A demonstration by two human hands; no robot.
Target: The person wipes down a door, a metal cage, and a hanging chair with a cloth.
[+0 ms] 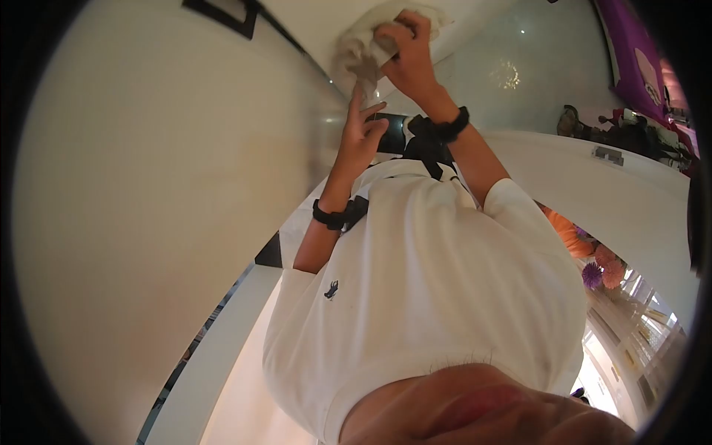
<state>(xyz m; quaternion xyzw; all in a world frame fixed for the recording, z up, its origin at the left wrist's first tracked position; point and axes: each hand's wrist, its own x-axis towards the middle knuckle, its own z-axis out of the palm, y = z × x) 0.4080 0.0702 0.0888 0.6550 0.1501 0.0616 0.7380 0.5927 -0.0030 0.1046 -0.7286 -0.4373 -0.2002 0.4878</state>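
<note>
My right hand (409, 59) is at the top centre, its fingers bent over a bunched whitish cloth (356, 46). A greyer part of the cloth hangs down on its left side. Lower and to the left, my left hand (362, 137) has its fingers apart, with the index fingertip pointing up at the cloth's lower edge. Whether that fingertip touches the cloth is unclear. Both wrists wear black bands.
A broad pale panel (163, 148) fills the left side. At right are a glossy grey surface (482, 81), a white ledge (549, 152), dark decorative items (627, 133), a purple thing (634, 52) and orange and purple pompom-like flowers (610, 271).
</note>
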